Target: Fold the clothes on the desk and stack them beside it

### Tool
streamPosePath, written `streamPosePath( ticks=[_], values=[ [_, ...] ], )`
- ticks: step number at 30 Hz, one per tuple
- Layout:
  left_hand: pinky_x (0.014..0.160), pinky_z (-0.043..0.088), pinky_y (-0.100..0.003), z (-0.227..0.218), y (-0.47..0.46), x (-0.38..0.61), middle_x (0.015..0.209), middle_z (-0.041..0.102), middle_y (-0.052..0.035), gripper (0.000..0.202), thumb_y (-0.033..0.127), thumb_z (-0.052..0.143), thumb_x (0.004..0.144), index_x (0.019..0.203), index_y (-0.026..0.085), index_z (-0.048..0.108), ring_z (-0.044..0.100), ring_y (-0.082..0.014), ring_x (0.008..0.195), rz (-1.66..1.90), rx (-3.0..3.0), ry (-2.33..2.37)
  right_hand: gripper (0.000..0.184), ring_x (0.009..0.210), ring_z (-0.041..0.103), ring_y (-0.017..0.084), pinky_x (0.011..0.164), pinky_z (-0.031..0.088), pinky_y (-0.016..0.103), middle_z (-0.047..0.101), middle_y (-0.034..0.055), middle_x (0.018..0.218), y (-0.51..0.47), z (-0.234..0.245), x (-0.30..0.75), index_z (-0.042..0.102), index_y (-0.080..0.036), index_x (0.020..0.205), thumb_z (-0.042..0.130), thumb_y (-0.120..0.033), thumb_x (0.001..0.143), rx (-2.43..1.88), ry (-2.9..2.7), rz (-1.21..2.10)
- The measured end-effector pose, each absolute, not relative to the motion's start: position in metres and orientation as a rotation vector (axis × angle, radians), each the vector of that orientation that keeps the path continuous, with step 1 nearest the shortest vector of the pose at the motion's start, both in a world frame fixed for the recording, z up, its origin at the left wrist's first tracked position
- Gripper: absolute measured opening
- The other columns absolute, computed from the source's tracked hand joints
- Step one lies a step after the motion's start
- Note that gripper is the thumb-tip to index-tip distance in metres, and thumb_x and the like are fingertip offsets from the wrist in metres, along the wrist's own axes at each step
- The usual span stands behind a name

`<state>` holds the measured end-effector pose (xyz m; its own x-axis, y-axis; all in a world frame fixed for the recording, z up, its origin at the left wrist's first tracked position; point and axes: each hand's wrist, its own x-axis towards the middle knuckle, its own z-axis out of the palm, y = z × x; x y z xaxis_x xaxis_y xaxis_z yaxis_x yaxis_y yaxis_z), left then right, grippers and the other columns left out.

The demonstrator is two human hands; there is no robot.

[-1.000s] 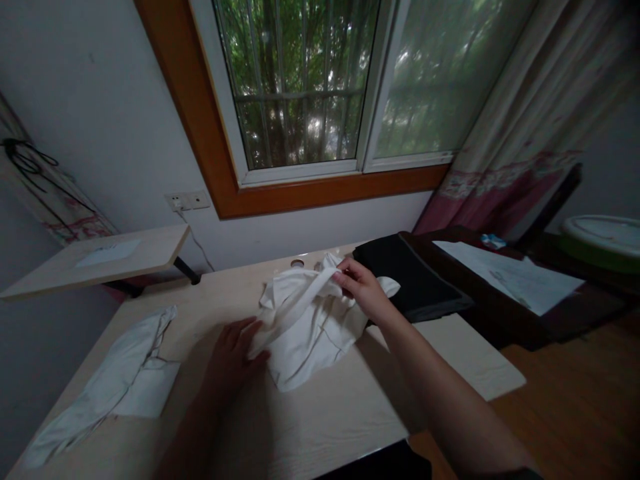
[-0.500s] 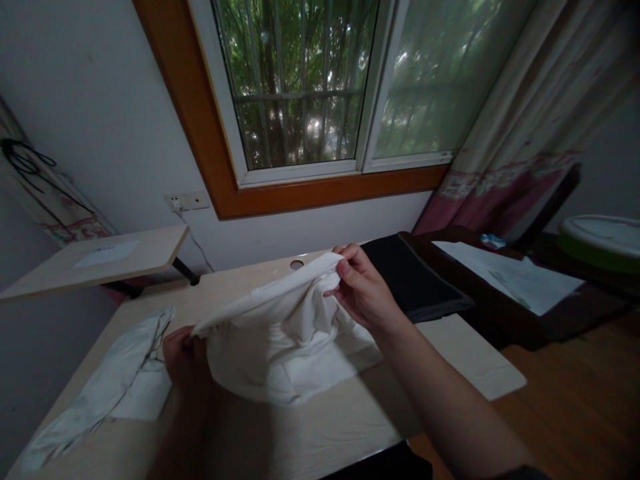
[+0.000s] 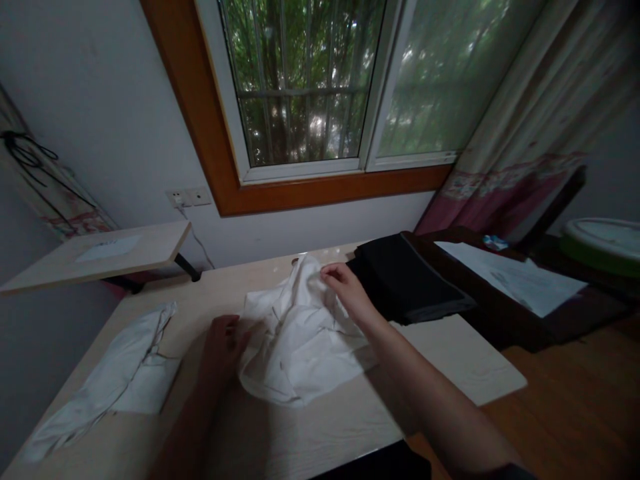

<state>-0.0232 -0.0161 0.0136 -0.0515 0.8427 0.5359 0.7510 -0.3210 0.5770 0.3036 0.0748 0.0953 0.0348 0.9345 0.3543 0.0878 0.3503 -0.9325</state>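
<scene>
A crumpled white cloth [image 3: 305,340], perhaps a garment, lies bunched on the pale wooden desk [image 3: 330,430]. At its far right side, my right hand [image 3: 347,287] is closed, thumb and fingers pinching a raised part of the fabric. Beside the left edge of the cloth is my left hand [image 3: 225,343], dim in shadow, its fingers apart and slightly curled. It looks free of the fabric, though its fingertips come close to it.
Folded black cloth [image 3: 407,277] lies at the desk's right rear. Another white bundle [image 3: 107,373] rests along the left side, by a raised wooden shelf [image 3: 110,257]. Papers [image 3: 510,280] lie on dark furniture to the right. A window [image 3: 305,80] is ahead.
My left hand has let go of the cloth's left corner and moved right. The stretched edge has slackened and bunched up. My right hand has shifted slightly down.
</scene>
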Motion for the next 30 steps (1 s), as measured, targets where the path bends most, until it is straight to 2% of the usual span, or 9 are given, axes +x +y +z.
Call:
streamPosePath(
  ticks=[5, 9, 11, 13, 18, 21, 24, 27, 30],
  values=[
    [0.100, 0.048, -0.050, 0.012, -0.017, -0.010, 0.120, 0.063, -0.0115, 0.048, 0.042, 0.070, 0.082, 0.126, 0.025, 0.061, 0.058, -0.0298, 0.111, 1.015, 2.513, 1.770, 0.023, 0.114, 0.061, 0.021, 0.100, 0.046, 0.034, 0.064, 0.0110, 0.122, 0.051, 0.078, 0.280, 0.071, -0.020, 0.109, 0.066, -0.031, 0.089, -0.959, -2.181, 0.697],
    [0.101, 0.047, -0.050, 0.010, -0.017, -0.010, 0.123, 0.061, -0.0118, 0.049, 0.034, 0.069, 0.080, 0.128, 0.027, 0.062, 0.055, -0.0304, 0.113, 0.974, 2.532, 1.844, 0.032, 0.111, 0.065, 0.024, 0.094, 0.049, 0.036, 0.068, 0.0112, 0.119, 0.041, 0.081, 0.269, 0.066, -0.023, 0.125, 0.049, -0.037, 0.101, -1.302, -2.471, 0.469],
    [0.101, 0.046, -0.051, 0.009, -0.016, -0.012, 0.121, 0.061, -0.0126, 0.046, 0.028, 0.068, 0.078, 0.124, 0.025, 0.064, 0.054, -0.0313, 0.113, 0.928, 2.519, 1.899, 0.038, 0.102, 0.070, 0.027, 0.086, 0.052, 0.038, 0.072, 0.0118, 0.113, 0.040, 0.087, 0.267, 0.066, -0.024, 0.123, 0.038, -0.040, 0.104, -1.487, -2.521, 0.368],
    [0.101, 0.045, -0.051, 0.011, -0.016, -0.013, 0.119, 0.061, -0.0131, 0.038, 0.022, 0.066, 0.076, 0.115, 0.023, 0.066, 0.054, -0.0317, 0.112, 0.881, 2.510, 1.961, 0.041, 0.098, 0.071, 0.029, 0.081, 0.053, 0.039, 0.074, 0.0138, 0.106, 0.040, 0.093, 0.265, 0.068, -0.023, 0.119, 0.035, -0.043, 0.104, -1.601, -2.605, 0.303],
    [0.096, 0.047, -0.048, 0.015, -0.016, -0.028, 0.117, 0.059, -0.0123, 0.025, 0.017, 0.059, 0.079, 0.103, 0.022, 0.066, 0.055, -0.0304, 0.106, 0.841, 2.405, 2.126, 0.036, 0.096, 0.073, 0.034, 0.075, 0.055, 0.042, 0.075, 0.0171, 0.105, 0.040, 0.104, 0.257, 0.067, -0.021, 0.122, 0.054, -0.040, 0.094, -1.746, -2.746, 0.296],
    [0.096, 0.048, -0.047, 0.013, -0.014, -0.043, 0.111, 0.059, -0.0116, 0.021, 0.016, 0.058, 0.077, 0.097, 0.020, 0.064, 0.056, -0.0300, 0.103, 0.869, 2.307, 2.206, 0.034, 0.098, 0.072, 0.035, 0.077, 0.056, 0.043, 0.075, 0.0191, 0.106, 0.040, 0.108, 0.249, 0.070, -0.017, 0.118, 0.056, -0.027, 0.089, -1.780, -2.756, 0.280],
    [0.090, 0.051, -0.041, 0.010, -0.012, -0.052, 0.107, 0.057, -0.0091, 0.020, 0.018, 0.060, 0.075, 0.095, 0.021, 0.063, 0.061, -0.0260, 0.097, 0.958, 2.146, 2.226, 0.029, 0.101, 0.071, 0.035, 0.081, 0.055, 0.043, 0.074, 0.0224, 0.107, 0.041, 0.111, 0.242, 0.075, -0.012, 0.107, 0.054, -0.016, 0.086, -1.763, -2.775, 0.246],
    [0.082, 0.053, -0.036, 0.015, -0.013, -0.056, 0.111, 0.055, -0.0075, 0.024, 0.021, 0.059, 0.077, 0.101, 0.022, 0.062, 0.062, -0.0208, 0.089, 1.051, 1.937, 2.290, 0.029, 0.103, 0.070, 0.036, 0.083, 0.054, 0.043, 0.073, 0.0234, 0.107, 0.044, 0.116, 0.243, 0.075, -0.010, 0.106, 0.056, -0.017, 0.085, -1.750, -2.775, 0.213],
    [0.086, 0.051, -0.038, 0.025, -0.016, -0.064, 0.106, 0.058, -0.0065, 0.024, 0.025, 0.059, 0.078, 0.101, 0.022, 0.063, 0.061, -0.0216, 0.090, 1.197, 1.815, 2.338, 0.031, 0.105, 0.069, 0.034, 0.087, 0.051, 0.040, 0.072, 0.0228, 0.111, 0.052, 0.127, 0.254, 0.072, -0.012, 0.113, 0.055, -0.024, 0.089, -1.806, -2.656, 0.161]
  ],
)
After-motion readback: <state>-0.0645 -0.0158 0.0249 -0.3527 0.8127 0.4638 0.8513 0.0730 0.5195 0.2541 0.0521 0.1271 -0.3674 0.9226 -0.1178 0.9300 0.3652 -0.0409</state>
